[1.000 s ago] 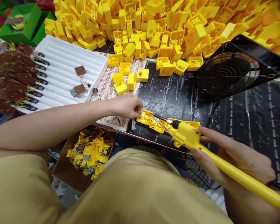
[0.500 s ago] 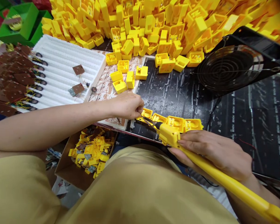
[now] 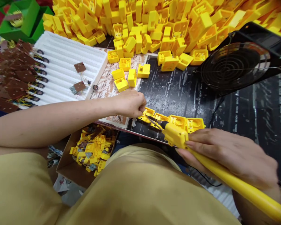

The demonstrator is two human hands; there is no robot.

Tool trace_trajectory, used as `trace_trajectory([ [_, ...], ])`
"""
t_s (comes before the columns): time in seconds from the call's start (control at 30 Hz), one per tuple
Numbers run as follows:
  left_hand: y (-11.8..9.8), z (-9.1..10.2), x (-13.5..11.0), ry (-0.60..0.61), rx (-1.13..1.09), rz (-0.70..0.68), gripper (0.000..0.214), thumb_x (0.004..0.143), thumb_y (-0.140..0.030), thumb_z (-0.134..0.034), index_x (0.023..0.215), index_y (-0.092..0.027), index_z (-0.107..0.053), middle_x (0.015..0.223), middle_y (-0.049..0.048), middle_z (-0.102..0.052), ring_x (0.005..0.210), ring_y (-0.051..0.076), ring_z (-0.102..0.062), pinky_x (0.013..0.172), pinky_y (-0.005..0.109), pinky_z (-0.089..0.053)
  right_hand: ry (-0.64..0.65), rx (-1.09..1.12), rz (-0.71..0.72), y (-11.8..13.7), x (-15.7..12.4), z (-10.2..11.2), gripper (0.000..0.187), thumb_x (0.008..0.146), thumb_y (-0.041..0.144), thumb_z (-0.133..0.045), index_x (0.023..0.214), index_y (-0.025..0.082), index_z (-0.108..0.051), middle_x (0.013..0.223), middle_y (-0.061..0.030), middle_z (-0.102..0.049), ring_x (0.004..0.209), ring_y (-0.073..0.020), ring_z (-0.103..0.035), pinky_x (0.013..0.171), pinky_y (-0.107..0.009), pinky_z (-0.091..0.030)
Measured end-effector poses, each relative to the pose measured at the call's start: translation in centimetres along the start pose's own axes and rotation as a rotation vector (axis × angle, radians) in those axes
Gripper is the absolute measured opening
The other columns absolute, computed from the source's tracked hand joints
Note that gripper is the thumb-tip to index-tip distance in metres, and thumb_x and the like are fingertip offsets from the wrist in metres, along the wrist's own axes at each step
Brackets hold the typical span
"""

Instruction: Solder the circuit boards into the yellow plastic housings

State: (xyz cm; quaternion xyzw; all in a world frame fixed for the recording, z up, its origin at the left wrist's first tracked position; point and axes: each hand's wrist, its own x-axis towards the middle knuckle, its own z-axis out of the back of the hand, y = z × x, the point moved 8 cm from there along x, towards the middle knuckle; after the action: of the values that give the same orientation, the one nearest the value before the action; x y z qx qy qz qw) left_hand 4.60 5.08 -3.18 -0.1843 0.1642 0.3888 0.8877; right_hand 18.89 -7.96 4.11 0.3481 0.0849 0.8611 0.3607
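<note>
Under the bench's [image 3: 170,93] near edge sits a cardboard box [image 3: 64,167] of yellow bits [image 3: 93,151]. Along that edge, the right hand [image 3: 234,153] grips a yellow tool [image 3: 176,134], its tip at the first of four open yellow cases [image 3: 178,119]. The left hand [image 3: 131,103] is curled closed at that case; I can't tell what it pinches. Toward the left end lies white ridged foam [image 3: 61,78]; a black fan [image 3: 234,65] stands right. Yellow cases heap [image 3: 152,25] up along the far edge. Half a second ago, the tip was closer to the left fingers; the row looks the same.

The casing row [image 3: 178,120] lies right of the ridged tray [image 3: 61,56].
</note>
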Motion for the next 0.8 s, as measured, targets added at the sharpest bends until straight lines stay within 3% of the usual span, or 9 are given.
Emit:
trace_trajectory([
  [0.1,0.0,0.0,0.0,0.011,0.019,0.000,0.012,0.075,-0.019,-0.066,0.080,-0.019,-0.077,0.076,0.0022,-0.076,0.075,0.018,-0.067,0.065,0.026,-0.040,-0.066,-0.016,0.117,0.6,0.2,-0.3,0.018,0.082,0.018,-0.078,0.087,0.017,-0.061,0.072,-0.0008,-0.069,0.062,-0.0101,-0.067,0.064,-0.021,-0.059],
  [0.33,-0.2,0.2,-0.1,-0.029,0.024,-0.040,0.011,0.073,-0.018,-0.065,0.077,-0.020,-0.076,0.070,-0.0009,-0.073,0.068,0.014,-0.065,0.063,0.023,-0.040,-0.063,-0.049,0.148,0.7,0.8,-0.6,0.015,0.085,0.022,-0.076,0.088,0.021,-0.061,0.073,0.0010,-0.070,0.061,-0.0107,-0.067,0.063,-0.023,-0.059],
  [0.53,0.0,0.1,0.1,-0.005,0.038,-0.034,0.011,0.074,-0.020,-0.067,0.078,-0.020,-0.077,0.072,0.0000,-0.073,0.067,0.014,-0.064,0.065,0.024,-0.041,-0.051,0.006,-0.081,-0.9,-0.1,0.6,0.012,0.095,0.028,-0.063,0.084,0.024,-0.060,0.070,0.0008,-0.066,0.065,-0.0119,-0.067,0.068,-0.025,-0.058],
  [0.63,-0.1,0.0,0.2,0.011,0.026,-0.023,0.011,0.075,-0.019,-0.068,0.080,-0.020,-0.077,0.074,0.0008,-0.074,0.070,0.016,-0.065,0.066,0.025,-0.041,-0.079,0.022,-0.111,-1.4,-0.9,0.8,0.012,0.095,0.030,-0.063,0.085,0.024,-0.061,0.071,0.0007,-0.067,0.066,-0.0121,-0.067,0.070,-0.025,-0.058],
  [0.73,-0.2,0.0,0.3,0.014,0.055,-0.020,0.011,0.075,-0.020,-0.068,0.081,-0.020,-0.077,0.075,0.0003,-0.074,0.072,0.016,-0.066,0.064,0.025,-0.040,-0.152,0.010,-0.129,-1.9,-2.1,1.3,0.014,0.093,0.033,-0.067,0.103,0.023,-0.066,0.078,-0.0013,-0.072,0.072,-0.0149,-0.070,0.073,-0.026,-0.059],
  [0.8,0.0,0.2,0.3,0.009,0.065,-0.018,0.011,0.075,-0.021,-0.068,0.081,-0.021,-0.077,0.075,0.0000,-0.075,0.071,0.015,-0.066,0.064,0.024,-0.041,-0.218,-0.043,-0.174,-2.3,-3.0,1.8,0.041,0.085,0.031,-0.077,0.123,0.026,-0.063,0.089,-0.0020,-0.075,0.079,-0.0173,-0.072,0.073,-0.025,-0.060],
])
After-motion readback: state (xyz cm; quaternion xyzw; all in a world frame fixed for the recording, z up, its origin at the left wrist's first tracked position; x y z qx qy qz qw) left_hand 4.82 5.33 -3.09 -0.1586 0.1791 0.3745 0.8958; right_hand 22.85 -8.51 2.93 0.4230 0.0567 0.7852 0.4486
